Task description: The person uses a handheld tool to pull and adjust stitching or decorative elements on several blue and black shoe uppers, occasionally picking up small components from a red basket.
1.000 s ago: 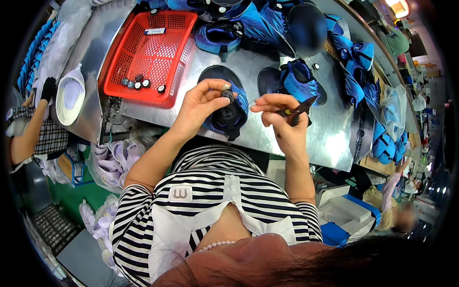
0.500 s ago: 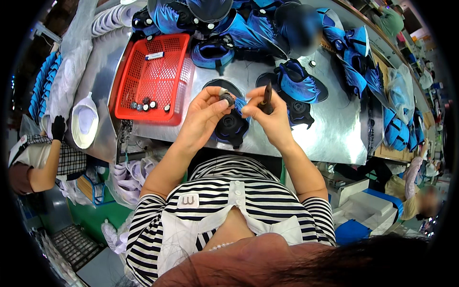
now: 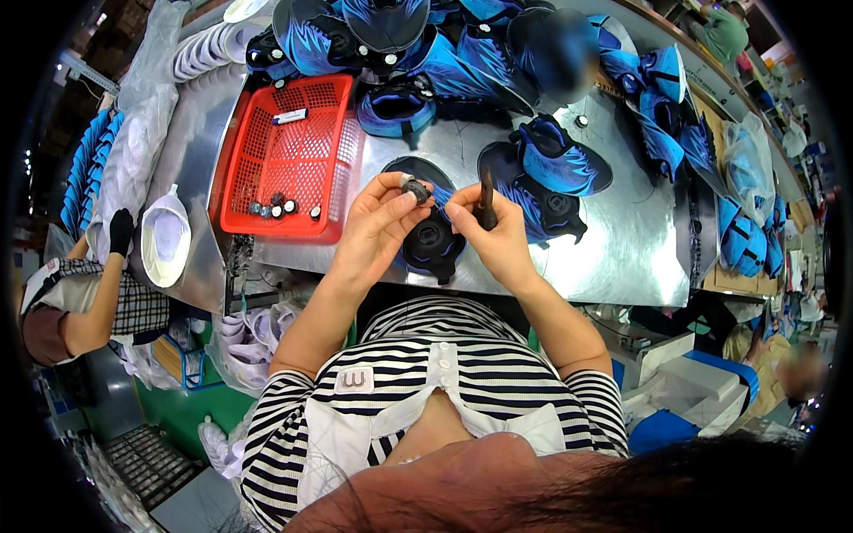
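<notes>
My left hand [image 3: 378, 226] pinches a small dark round dial [image 3: 415, 189] between thumb and fingertips; one fingertip carries a pale wrap. Facing it, a short gap away, my right hand [image 3: 498, 235] is closed around a dark slim tool [image 3: 486, 200] that stands almost upright. Whether the right thumb and forefinger also pinch something fine, such as a thread, I cannot tell. Just below both hands lies a blue and black shoe upper [image 3: 433, 244] with a round black fitting on it. To the right rests another blue shoe upper [image 3: 560, 160], with a similar fitting beside it.
A red plastic basket [image 3: 228, 164] at left holds several small dials and a small white-and-blue item. Blue shoe uppers [image 3: 391, 58] are heaped along the far side of the metal table [image 3: 622, 258]. A co-worker's black-gloved hand [image 3: 121, 233] is near a white upper [image 3: 166, 235].
My right hand has come slightly lower and nearer the left, its tool now more upright. The left hand keeps hold of the dial. The whole view has shifted a little.
</notes>
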{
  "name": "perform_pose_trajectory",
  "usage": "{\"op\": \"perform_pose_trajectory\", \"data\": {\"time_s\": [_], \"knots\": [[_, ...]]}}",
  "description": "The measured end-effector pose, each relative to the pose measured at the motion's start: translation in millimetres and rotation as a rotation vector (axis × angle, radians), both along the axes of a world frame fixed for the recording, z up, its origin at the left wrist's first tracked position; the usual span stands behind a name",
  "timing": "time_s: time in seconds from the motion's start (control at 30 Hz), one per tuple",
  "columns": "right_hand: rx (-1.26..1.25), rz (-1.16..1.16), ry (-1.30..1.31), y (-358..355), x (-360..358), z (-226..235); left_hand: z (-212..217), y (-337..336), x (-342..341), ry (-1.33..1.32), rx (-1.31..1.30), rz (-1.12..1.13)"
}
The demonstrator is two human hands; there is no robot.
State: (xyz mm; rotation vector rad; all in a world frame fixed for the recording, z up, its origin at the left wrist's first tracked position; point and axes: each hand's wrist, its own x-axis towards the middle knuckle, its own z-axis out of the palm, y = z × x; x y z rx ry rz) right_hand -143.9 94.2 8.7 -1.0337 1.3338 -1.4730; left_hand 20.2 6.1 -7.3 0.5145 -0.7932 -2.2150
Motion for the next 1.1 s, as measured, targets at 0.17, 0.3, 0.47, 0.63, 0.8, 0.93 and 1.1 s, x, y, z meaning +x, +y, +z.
{"op": "perform_pose_trajectory", "data": {"time_s": [0.17,0.3,0.47,0.63,0.8,0.93,1.1], "knots": [[-0.040,-0.075,0.111,1,4,-3,2,1,0,0.014,0.053,-0.017],[-0.145,-0.113,0.315,-1,5,-12,0,1,1,-0.001,0.051,-0.020],[-0.217,-0.155,0.477,-2,3,-15,-2,0,1,-0.026,0.023,-0.044],[-0.244,-0.128,0.444,-3,6,-14,-10,-1,2,-0.115,-0.100,-0.109],[-0.205,0.033,0.554,-4,0,-16,-7,3,12,-0.488,-0.637,-0.047],[-0.322,-0.147,0.681,-10,-5,-11,4,1,34,-0.831,-1.507,0.255],[0.068,-0.043,-0.510,-41,2,-43,-11,9,41,-0.677,-1.819,-0.143]]}}
